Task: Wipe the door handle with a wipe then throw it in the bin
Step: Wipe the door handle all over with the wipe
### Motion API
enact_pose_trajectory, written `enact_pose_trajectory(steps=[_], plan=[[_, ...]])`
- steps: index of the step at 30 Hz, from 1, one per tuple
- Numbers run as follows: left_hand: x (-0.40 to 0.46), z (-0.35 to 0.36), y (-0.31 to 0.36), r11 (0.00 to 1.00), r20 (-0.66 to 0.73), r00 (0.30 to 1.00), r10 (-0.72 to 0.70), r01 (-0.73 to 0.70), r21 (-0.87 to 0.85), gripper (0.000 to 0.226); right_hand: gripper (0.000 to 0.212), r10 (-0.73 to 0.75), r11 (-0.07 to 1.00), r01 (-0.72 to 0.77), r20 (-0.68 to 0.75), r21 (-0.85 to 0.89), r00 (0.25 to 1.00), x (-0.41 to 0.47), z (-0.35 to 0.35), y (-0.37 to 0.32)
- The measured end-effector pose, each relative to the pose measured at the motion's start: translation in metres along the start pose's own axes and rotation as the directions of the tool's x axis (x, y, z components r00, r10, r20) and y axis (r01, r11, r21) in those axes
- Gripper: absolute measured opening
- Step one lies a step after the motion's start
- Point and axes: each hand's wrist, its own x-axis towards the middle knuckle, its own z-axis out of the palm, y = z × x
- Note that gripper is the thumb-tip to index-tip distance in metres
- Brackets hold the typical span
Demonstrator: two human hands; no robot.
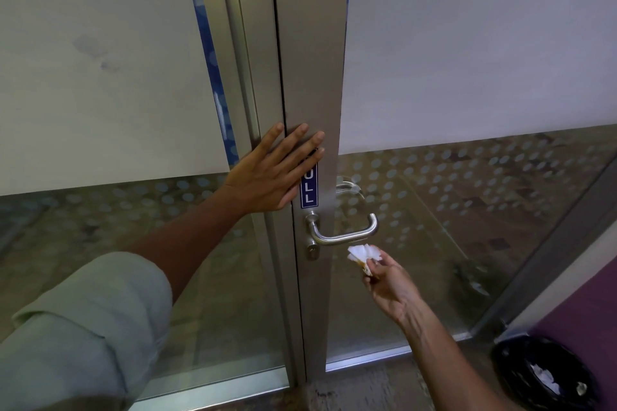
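A curved steel door handle sticks out from the grey metal door frame, with a keyhole below its base. My right hand pinches a crumpled white wipe just under the handle's free end, a small gap apart from it. My left hand lies flat with fingers spread on the frame above the handle, partly covering a blue PULL sticker. A black bin with a dark liner and white scraps inside stands on the floor at the lower right.
Frosted glass panels with dotted clear strips flank the frame. A second handle shows through the glass behind the door. A purple wall rises on the right beside the bin. Brown floor lies in front of the door.
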Motion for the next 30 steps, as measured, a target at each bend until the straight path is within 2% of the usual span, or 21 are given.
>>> enact_pose_trajectory(steps=[5,8,12,16,21,26,28,30], plan=[[0.0,0.0,0.0,1.0,0.005,1.0,-0.001,0.001,-0.006,0.079,0.033,0.012,0.999,-0.009,-0.055,0.041,0.998,0.009,0.013,0.018],[0.0,0.0,0.0,1.0,-0.001,1.0,-0.002,0.002,-0.014,0.079,0.027,-0.044,0.999,0.044,-0.135,-0.004,0.99,0.017,0.033,0.033],[0.001,-0.001,0.001,1.0,-0.002,1.0,-0.001,0.001,-0.017,0.078,0.027,-0.178,0.983,0.171,-0.123,-0.072,0.976,0.021,0.07,0.055],[0.0,-0.001,0.0,1.0,-0.008,1.0,-0.005,0.005,-0.027,0.079,0.027,-0.356,0.933,0.333,-0.216,-0.135,0.909,0.026,0.096,0.081],[0.0,-0.002,0.0,1.0,-0.016,1.0,-0.002,0.002,-0.016,0.081,0.01,-0.4,0.916,0.374,-0.403,-0.146,0.823,0.037,0.111,0.098],[0.0,-0.002,0.0,1.0,-0.011,1.0,0.0,0.0,-0.018,0.08,0.018,-0.566,0.823,0.425,-0.474,-0.376,0.675,0.039,0.121,0.106],[0.0,-0.001,0.0,1.0,-0.011,1.0,0.002,-0.002,-0.007,0.081,0.019,-0.597,0.791,0.398,-0.443,-0.464,0.669,0.039,0.12,0.106],[0.0,-0.001,-0.001,1.0,-0.014,1.0,-0.001,0.001,-0.001,0.08,0.017,-0.601,0.754,0.339,-0.383,-0.563,0.701,0.036,0.115,0.106]])
